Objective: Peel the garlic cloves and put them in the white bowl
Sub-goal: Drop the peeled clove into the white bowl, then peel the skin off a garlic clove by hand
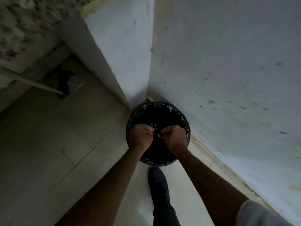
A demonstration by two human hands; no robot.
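Beyond our hands two walls (228,62) meet, and just under the hands stands a black bin (164,106); no bowl is in view. Our left hand (141,136) and right hand (175,137) are curled and pinch between them a small pale clove (158,136), we judge. It should be light and firm, its brittle skin best taken at the tip.

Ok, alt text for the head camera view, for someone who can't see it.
Seen from above, a person's left hand and right hand, fingers curled, meet over a round bin lined with a black bag, set in a corner of white walls. One dark shoe stands on the pale floor.
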